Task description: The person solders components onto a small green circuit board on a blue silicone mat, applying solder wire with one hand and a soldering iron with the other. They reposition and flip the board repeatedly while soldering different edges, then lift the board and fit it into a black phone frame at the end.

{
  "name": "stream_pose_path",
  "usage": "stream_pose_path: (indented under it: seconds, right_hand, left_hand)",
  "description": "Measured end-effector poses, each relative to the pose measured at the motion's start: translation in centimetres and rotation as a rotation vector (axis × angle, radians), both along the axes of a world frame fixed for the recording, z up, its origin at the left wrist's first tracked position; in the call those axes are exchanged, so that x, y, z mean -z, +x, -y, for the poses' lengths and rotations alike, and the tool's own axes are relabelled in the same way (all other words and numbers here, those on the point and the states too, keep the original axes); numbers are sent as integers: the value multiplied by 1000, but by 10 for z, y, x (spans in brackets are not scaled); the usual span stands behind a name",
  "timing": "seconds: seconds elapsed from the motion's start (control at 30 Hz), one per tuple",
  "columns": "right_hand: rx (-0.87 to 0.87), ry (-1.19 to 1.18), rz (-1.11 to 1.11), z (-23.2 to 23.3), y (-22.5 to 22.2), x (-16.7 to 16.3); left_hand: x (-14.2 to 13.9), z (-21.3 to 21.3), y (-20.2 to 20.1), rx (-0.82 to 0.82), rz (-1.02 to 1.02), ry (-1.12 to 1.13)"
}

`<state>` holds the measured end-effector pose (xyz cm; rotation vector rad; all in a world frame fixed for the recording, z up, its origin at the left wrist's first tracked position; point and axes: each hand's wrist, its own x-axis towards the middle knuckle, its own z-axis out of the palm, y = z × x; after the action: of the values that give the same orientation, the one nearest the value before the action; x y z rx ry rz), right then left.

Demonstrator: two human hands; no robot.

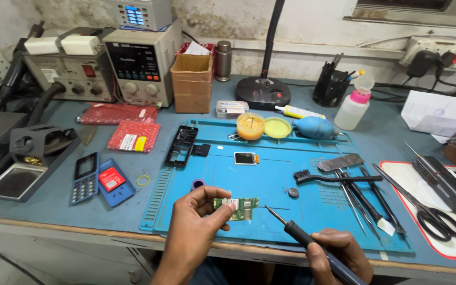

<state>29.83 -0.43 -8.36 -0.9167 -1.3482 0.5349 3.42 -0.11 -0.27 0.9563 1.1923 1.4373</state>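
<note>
Green circuit board pinched in left hand grip; right hand grips soldering iron, seemingly firmly.

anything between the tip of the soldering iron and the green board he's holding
Nothing: in the head view only bare blue mat shows between the soldering iron in the right hand and the green board in the left hand.

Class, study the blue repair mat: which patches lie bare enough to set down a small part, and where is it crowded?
Bare: the blue silicone mat between the small loose display screen and the black bristle brush, and its left part below the black phone frame. Crowded: the right side with tweezers and the far edge with the round orange flux tub.
</note>
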Motion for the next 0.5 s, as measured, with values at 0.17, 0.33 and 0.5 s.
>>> stream_pose_path:
  seconds: [0.17, 0.33, 0.5]
  right_hand:
    - [36, 6, 23, -3, -12, -9]
    - [-29, 78, -3, -7, -23, -15]
    - [-28, 24, 23, -4, -26, -18]
  left_hand:
    - [8, 2, 4, -53, 74, 33]
    - [12, 3, 4, -78, 55, 69]
    - [12, 3, 3, -81, 43, 119]
